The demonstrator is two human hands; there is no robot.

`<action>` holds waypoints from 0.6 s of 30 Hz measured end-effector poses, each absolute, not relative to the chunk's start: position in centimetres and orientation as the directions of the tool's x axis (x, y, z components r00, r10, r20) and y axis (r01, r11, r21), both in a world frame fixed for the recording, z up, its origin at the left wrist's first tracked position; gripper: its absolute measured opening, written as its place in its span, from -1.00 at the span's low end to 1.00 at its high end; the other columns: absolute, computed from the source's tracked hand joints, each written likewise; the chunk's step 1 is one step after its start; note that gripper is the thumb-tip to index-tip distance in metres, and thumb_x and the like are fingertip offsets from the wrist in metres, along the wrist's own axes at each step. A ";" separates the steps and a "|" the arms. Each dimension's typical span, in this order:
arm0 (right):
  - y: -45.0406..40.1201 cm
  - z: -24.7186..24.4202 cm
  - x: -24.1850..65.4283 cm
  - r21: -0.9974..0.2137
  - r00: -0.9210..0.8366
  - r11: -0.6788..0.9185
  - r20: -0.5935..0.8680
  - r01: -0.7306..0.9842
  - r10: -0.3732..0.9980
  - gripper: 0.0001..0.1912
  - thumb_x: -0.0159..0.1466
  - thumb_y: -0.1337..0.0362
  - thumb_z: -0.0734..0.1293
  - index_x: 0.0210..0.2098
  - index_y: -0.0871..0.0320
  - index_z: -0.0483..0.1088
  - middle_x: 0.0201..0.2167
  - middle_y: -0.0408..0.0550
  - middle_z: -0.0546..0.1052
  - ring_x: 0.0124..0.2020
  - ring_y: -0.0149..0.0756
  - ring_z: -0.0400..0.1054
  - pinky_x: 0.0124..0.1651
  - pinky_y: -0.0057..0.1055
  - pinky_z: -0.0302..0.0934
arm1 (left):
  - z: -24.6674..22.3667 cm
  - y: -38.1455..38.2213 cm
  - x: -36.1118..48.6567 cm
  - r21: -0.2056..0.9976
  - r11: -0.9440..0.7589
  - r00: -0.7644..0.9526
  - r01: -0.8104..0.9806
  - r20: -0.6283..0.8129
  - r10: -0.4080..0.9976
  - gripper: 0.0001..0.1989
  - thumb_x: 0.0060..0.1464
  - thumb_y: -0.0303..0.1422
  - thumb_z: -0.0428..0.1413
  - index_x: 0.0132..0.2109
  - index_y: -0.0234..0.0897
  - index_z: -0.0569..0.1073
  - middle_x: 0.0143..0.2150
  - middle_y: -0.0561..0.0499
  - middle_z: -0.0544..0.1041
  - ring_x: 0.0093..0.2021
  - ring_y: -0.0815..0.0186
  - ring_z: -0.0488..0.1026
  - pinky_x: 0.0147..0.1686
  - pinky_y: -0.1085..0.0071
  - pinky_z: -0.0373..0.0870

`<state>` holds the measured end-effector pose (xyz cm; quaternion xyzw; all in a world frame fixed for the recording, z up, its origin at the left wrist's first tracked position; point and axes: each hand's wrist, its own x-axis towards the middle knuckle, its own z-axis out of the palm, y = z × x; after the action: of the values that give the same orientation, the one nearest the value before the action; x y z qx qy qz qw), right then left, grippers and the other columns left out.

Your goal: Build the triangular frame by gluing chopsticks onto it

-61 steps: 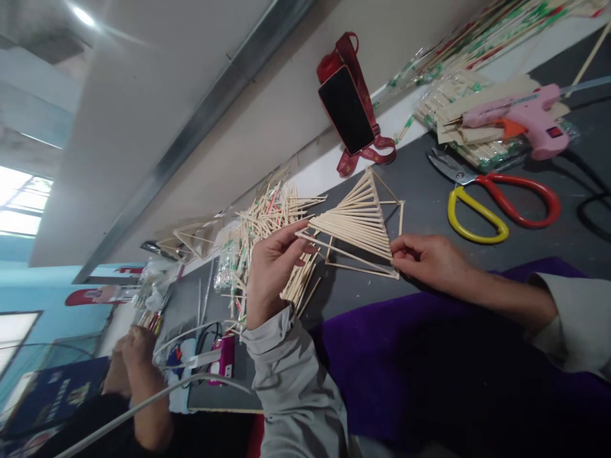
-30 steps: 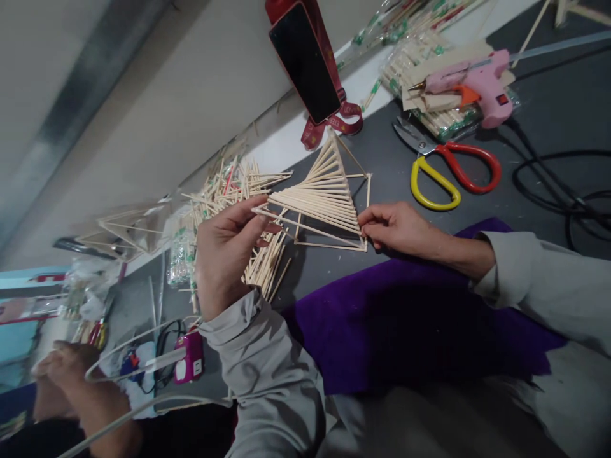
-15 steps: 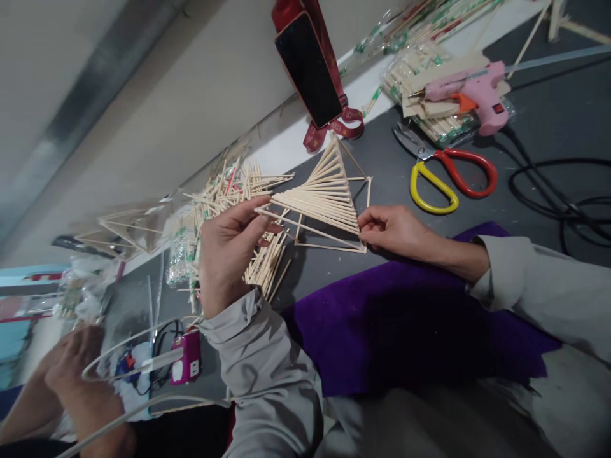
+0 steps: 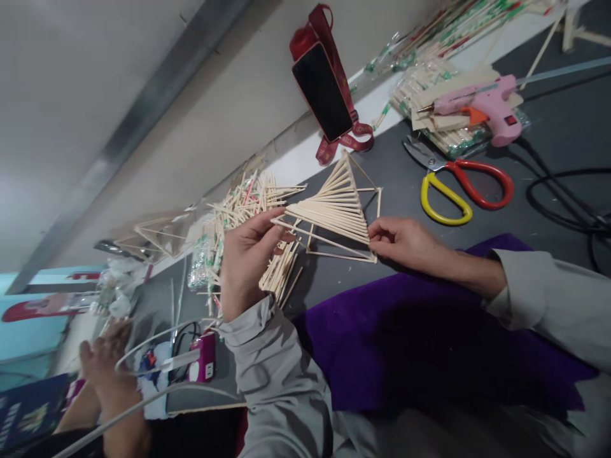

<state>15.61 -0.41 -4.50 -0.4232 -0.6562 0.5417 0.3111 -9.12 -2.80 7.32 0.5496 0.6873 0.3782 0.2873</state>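
Between left hand (image 4: 247,259) and right hand (image 4: 403,242) stretches a pinched stick frame (image 4: 333,213).

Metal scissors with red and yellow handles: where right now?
Head view, right of centre: the scissors lie on the dark grey tabletop, between the pink plastic glue gun and the person's bare right hand.

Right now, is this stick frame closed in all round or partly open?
Partly open. A fan of sticks covers one face of the stick frame, but grey tabletop shows between its other bars.

Craft workspace, glue gun (image 4: 494,108), scissors (image 4: 453,172), sticks (image 4: 252,197)
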 end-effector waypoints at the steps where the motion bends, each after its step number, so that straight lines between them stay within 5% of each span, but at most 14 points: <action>1: -0.4 -4.4 15.6 -0.974 -0.451 0.047 -0.061 0.224 0.890 -0.88 0.13 0.28 0.30 -0.37 0.18 0.44 -0.57 -0.19 0.41 -0.55 -0.45 0.23 -0.44 -0.49 0.10 | 7.3 -2.8 -9.1 0.839 0.105 -0.226 0.533 0.021 0.974 -0.68 0.02 -0.34 0.25 -0.03 -0.26 0.60 -0.32 -0.02 0.64 -0.37 0.32 0.58 -0.56 0.56 0.36; 18: -0.6 -4.8 15.4 -0.966 -0.450 0.024 -0.097 0.257 0.888 -0.90 0.14 0.27 0.30 -0.39 0.15 0.43 -0.63 -0.20 0.41 -0.58 -0.44 0.24 -0.48 -0.49 0.10 | 7.3 -3.1 -9.3 0.848 0.116 -0.237 0.517 0.011 0.972 -0.71 0.04 -0.33 0.26 -0.05 -0.24 0.61 -0.32 0.01 0.63 -0.38 0.37 0.58 -0.54 0.59 0.38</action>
<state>15.40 -0.57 -4.81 -0.4372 -0.6545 0.5447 0.2895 -9.33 -3.15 7.28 0.5424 0.6860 0.3844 0.2957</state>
